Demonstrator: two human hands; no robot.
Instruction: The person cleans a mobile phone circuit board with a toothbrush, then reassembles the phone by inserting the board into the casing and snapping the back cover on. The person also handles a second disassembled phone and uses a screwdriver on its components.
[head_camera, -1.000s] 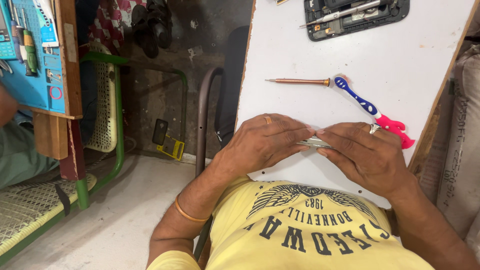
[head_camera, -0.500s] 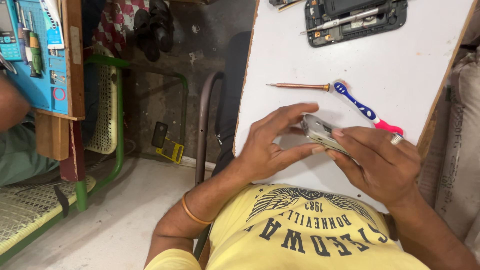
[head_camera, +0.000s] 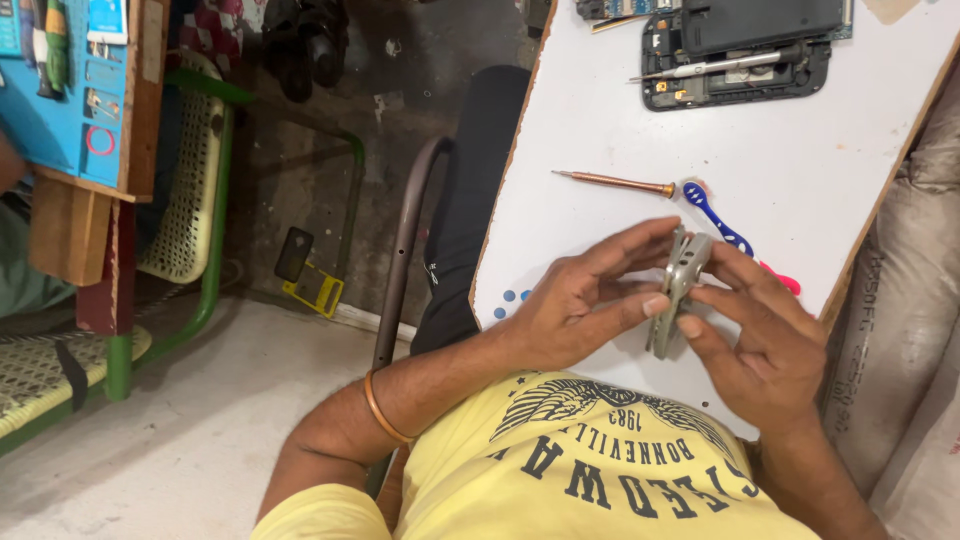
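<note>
Both my hands hold a thin silver phone frame (head_camera: 680, 288) on edge, lifted just above the white table (head_camera: 800, 150). My left hand (head_camera: 585, 300) grips its left side with thumb and fingers. My right hand (head_camera: 755, 335) holds the right side, fingertips pressed on its lower edge. Just beyond the hands lie a copper-coloured screwdriver (head_camera: 615, 182) and a blue and pink plastic pry tool (head_camera: 722, 225), partly hidden by my right hand.
An opened black phone (head_camera: 740, 50) with a metal tool across it lies at the table's far side. A dark chair back (head_camera: 460, 210) stands left of the table. A green chair (head_camera: 190, 190) and a blue tool card (head_camera: 70, 90) are at far left. A sack (head_camera: 900, 320) leans at right.
My hands lifted the silver frame off the table and turned it from flat to standing on edge between them. The view shifted, showing more of the opened phone.
</note>
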